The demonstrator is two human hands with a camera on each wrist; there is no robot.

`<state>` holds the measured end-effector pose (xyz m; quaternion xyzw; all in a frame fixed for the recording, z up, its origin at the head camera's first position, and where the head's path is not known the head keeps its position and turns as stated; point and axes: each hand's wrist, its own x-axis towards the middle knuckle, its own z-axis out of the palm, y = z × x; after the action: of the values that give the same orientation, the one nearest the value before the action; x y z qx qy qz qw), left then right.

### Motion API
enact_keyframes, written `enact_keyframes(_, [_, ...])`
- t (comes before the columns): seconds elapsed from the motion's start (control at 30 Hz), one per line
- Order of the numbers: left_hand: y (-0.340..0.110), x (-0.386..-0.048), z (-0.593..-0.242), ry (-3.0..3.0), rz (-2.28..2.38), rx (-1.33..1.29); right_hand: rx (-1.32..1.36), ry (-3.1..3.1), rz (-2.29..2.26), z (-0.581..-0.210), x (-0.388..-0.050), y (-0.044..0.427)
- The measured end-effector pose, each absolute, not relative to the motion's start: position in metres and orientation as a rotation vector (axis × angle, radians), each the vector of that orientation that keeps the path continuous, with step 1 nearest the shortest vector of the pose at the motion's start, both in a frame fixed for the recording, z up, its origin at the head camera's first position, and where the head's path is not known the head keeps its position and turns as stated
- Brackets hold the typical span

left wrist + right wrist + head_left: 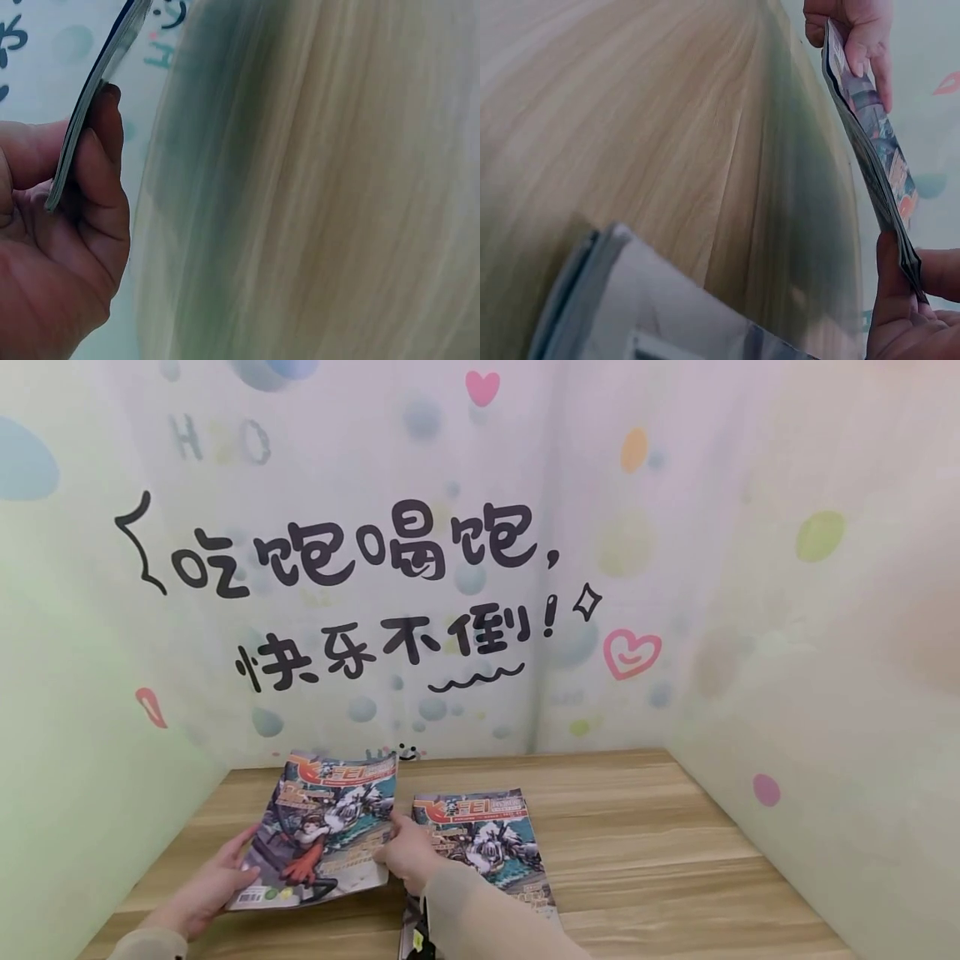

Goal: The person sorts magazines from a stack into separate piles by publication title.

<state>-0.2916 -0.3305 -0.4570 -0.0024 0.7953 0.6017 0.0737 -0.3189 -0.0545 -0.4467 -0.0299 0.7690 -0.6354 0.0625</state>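
Both hands hold a magazine (322, 835) with a colourful illustrated cover, tilted above the table's left side. My left hand (213, 885) grips its lower left edge; in the left wrist view the thumb and fingers of that hand (60, 217) pinch the edge (82, 112). My right hand (412, 852) pinches the right edge, and the right wrist view shows both hands on the magazine (874, 157), the right one (915, 307) at the near end. A similar magazine (487, 835) lies on the table, partly covered by my right forearm.
The wooden table (637, 843) ends at a pale back wall (675, 710) with black lettering and coloured spots. Side walls stand at the left and right. In the right wrist view, a magazine corner (660, 300) shows at the bottom.
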Motion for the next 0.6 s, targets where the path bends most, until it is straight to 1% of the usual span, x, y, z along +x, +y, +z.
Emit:
enact_keyframes(0.3, [-0.35,-0.295,-0.467,2.323,1.827,-0.024,-0.038,2.219,-1.951,-0.459,-0.324,-0.072])
enact_keyframes(0.6, [-0.362,-0.298,-0.479,2.115,1.92,0.118,0.006,2.18,-1.941,-0.473,-0.326,-0.077])
